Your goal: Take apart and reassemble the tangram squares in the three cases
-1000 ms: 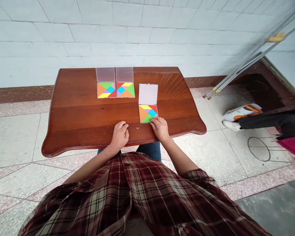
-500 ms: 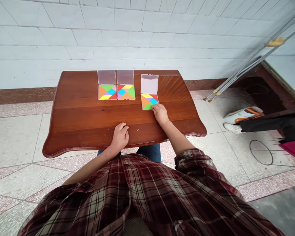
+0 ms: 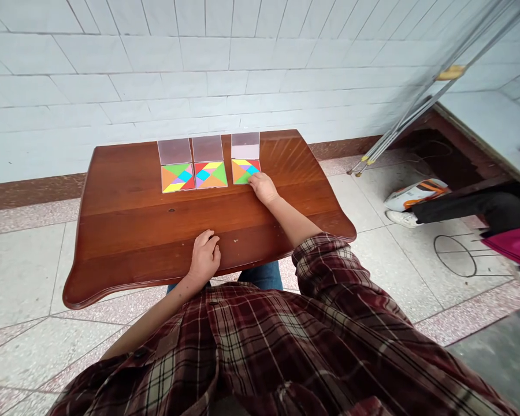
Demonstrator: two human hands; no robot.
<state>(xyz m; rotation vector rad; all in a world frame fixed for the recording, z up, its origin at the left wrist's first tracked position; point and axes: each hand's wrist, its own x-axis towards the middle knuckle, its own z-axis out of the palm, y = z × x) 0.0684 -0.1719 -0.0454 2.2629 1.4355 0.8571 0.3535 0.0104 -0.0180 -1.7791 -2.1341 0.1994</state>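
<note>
Your right hand [image 3: 263, 188] lay at the near corner of the rightmost of three square tangram cases [image 3: 245, 171], its fingers touching the coloured tray. You could not tell from this view whether it gripped the corner or merely rested there. Your left hand [image 3: 205, 256] sat well apart near the bench's front edge, loosely curled and holding nothing.

The cases stood in a row along the far side of the glossy reddish-brown wooden bench [image 3: 125, 231]. Beside the rightmost case were the middle square tangram case [image 3: 210, 175] and the left square tangram case [image 3: 178, 178]. Each tray looked filled edge to edge with bright triangles and other flat pieces in orange, green, yellow, red, blue and purple. No gap showed at this size. All three frosted, clear plastic lids [image 3: 208, 148] lay open, flat beyond their trays.

Your red-and-cream plaid flannel shirt [image 3: 260, 341] filled the lower view. To the right, a pair of slim metal crutches [image 3: 398, 130] leaned above the speckled terrazzo floor [image 3: 372, 271], near a white sneaker [image 3: 401, 218], an orange-and-white plastic bag [image 3: 416, 194] and a magenta cloth [image 3: 509, 245].
</note>
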